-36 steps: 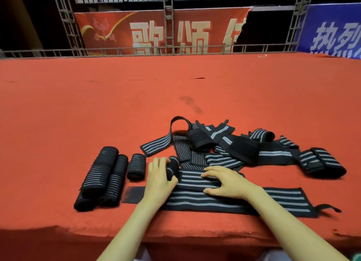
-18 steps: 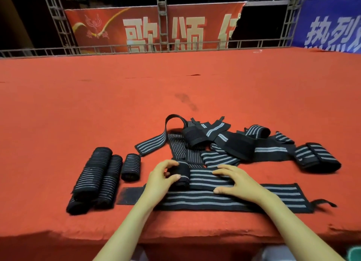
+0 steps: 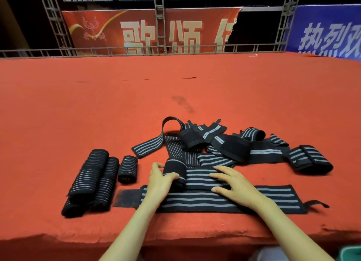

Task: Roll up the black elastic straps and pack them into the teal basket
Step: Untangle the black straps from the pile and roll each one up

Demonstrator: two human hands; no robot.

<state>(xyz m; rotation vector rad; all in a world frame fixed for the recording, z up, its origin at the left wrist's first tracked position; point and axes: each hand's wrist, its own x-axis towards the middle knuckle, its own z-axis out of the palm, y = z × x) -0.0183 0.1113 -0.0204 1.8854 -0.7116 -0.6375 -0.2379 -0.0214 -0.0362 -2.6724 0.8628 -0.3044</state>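
Observation:
A black strap with grey stripes [image 3: 199, 177] lies in front of me, its left end wound into a small roll [image 3: 174, 169]. My left hand [image 3: 159, 180] curls around that roll. My right hand [image 3: 233, 184] lies flat with spread fingers on the strap's unrolled part. A longer flat strap [image 3: 224, 201] lies under both wrists near the table's front edge. Several rolled straps [image 3: 93, 178] lie side by side at the left. A loose heap of straps [image 3: 220, 145] lies behind my hands. A teal corner [image 3: 351, 254], perhaps the basket, shows at the bottom right.
The table [image 3: 175, 84] is covered in red cloth and stretches far back. Its front edge runs just below my forearms. A metal railing [image 3: 156, 50] and red and blue banners stand behind the table.
The roll under my left hand has grown and travelled to the right along the strap. My right hand has stayed pressed on the flat part.

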